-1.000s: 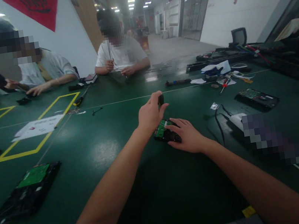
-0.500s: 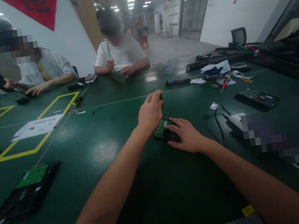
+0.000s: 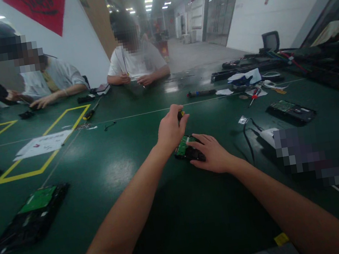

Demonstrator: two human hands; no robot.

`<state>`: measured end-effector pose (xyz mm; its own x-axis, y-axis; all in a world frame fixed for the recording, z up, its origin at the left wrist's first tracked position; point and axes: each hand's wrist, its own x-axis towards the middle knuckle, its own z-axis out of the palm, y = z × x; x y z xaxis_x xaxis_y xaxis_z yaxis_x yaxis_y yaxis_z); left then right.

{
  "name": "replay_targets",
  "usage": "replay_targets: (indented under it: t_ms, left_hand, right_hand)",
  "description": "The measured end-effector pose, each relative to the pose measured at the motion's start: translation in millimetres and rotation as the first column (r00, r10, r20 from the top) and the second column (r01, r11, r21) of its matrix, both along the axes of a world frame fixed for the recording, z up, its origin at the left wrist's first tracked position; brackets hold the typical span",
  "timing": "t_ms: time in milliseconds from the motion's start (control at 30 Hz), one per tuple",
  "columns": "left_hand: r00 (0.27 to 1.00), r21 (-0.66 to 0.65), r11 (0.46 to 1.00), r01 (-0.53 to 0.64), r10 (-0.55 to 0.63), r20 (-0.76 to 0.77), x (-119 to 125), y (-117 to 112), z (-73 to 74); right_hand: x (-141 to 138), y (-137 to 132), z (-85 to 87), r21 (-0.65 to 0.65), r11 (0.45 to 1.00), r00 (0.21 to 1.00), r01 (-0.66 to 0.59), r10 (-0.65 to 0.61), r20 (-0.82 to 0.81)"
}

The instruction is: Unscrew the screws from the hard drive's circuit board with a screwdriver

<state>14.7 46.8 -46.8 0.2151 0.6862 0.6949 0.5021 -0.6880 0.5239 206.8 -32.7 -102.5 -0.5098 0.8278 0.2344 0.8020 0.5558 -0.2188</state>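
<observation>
My left hand (image 3: pixel 170 129) is closed round the black and yellow handle of a screwdriver (image 3: pixel 181 114), held upright over a small hard drive (image 3: pixel 184 147) with a green circuit board on top. My right hand (image 3: pixel 212 153) lies on the drive's right side, fingers pressed down on it and holding it against the green table (image 3: pixel 157 213). The screwdriver's shaft and tip are hidden behind my left hand.
Another hard drive (image 3: pixel 31 215) lies at the left front, a third (image 3: pixel 291 111) at the right. A white device with a black cable (image 3: pixel 264 134) sits right of my hands. Two people (image 3: pixel 134 60) work at the far side. Tools and papers (image 3: pixel 247 79) lie at the back right.
My left hand's fingers have shifted on the screwdriver handle, turning it in place. My right hand and the drive have stayed still.
</observation>
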Motion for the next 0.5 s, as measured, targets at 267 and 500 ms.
replay_targets:
  t_ms: [267, 500]
  left_hand:
    - [0.999, 0.152, 0.988, 0.029, -0.025, -0.029, -1.0, 0.2, 3.4]
    - [0.997, 0.017, 0.999, -0.046, 0.047, -0.059, -2.1, -0.9, 2.2]
  right_hand:
    - [0.0, -0.4, 1.1, -0.015, 1.0, 1.0, 0.007, -0.007, -0.004]
    - [-0.6, -0.3, 2.2, -0.017, 1.0, 1.0, 0.013, -0.012, 0.009]
